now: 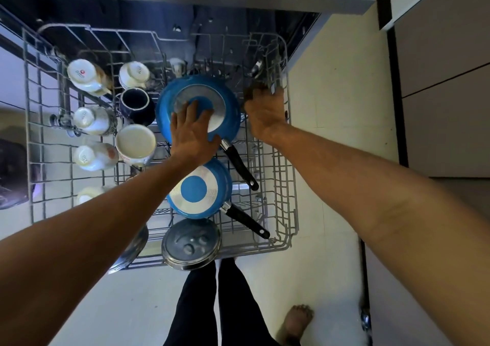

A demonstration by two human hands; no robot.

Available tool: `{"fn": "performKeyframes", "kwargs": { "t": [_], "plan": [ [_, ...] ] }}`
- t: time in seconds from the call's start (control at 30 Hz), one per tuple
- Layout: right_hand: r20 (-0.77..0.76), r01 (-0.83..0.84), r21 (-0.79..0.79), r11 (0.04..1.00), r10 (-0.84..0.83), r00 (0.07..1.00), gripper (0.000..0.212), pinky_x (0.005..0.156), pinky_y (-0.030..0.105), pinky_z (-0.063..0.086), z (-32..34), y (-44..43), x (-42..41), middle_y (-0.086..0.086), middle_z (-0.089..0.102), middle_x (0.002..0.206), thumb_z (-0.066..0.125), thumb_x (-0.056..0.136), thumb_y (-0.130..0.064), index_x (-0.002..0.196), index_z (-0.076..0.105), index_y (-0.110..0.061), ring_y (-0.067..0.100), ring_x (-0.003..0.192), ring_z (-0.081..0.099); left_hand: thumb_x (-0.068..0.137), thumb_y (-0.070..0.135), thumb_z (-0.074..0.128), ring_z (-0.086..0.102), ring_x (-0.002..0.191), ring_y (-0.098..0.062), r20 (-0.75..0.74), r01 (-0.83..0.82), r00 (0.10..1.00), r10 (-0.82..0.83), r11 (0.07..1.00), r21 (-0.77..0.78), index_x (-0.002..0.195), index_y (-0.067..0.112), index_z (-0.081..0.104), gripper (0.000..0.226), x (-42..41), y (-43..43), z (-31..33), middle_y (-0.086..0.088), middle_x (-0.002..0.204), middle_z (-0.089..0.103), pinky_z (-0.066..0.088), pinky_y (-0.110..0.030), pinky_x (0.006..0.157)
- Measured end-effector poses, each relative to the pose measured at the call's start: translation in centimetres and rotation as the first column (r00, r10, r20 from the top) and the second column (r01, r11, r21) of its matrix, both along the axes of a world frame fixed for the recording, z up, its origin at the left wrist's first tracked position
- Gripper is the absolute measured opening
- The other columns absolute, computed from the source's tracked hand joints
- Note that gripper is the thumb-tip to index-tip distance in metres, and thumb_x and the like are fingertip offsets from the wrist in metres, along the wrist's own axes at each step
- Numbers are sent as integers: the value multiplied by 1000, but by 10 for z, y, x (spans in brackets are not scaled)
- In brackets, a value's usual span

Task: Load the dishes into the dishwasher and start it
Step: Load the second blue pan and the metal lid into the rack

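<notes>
**A:** The wire rack (pixel 287 176) is sitting pulled out, spreading wide under both arms.

**B:** And the large blue pan (pixel 169 107) is lying bottom-up in it, directly beneath the left fingers!

**A:** The smaller blue pan (pixel 195 190) is lying bottom-up too, back behind the left wrist, black handle pointing right.

**B:** The steel lid (pixel 191 242) is sitting further back again, at the rack's front edge.

**A:** The left hand (pixel 192 133) is pressing flat on the large pan's base, fingers straight and spread.

**B:** The right hand (pixel 265 112) is reaching the rack's right wall, fingertips among the wires. Gripping or not, I cannot tell.

**A:** And a dark blue mug (pixel 136 104) is standing just left of the left fingertips.
</notes>
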State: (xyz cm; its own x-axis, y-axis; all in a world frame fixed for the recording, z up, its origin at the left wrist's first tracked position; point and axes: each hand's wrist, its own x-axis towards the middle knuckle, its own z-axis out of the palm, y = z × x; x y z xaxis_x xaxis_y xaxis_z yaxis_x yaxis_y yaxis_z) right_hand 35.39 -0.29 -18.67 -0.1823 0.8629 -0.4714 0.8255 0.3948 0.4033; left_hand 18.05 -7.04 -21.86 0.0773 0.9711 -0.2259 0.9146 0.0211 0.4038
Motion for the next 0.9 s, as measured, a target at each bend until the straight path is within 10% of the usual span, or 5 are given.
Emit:
{"fn": "performKeyframes", "kwargs": {
  "t": [0.9],
  "plan": [
    [-68,-114,-61,992,110,992,55,111,45,28,-18,-1,13,12,52,136,69,81,-20,134,57,-20,34,126,47,87,47,58,4,151,-35,-88,19,996,-17,1000,19,148,27,34,68,7,-7,-10,-14,160,18,2,-56,121]
  ]
}}
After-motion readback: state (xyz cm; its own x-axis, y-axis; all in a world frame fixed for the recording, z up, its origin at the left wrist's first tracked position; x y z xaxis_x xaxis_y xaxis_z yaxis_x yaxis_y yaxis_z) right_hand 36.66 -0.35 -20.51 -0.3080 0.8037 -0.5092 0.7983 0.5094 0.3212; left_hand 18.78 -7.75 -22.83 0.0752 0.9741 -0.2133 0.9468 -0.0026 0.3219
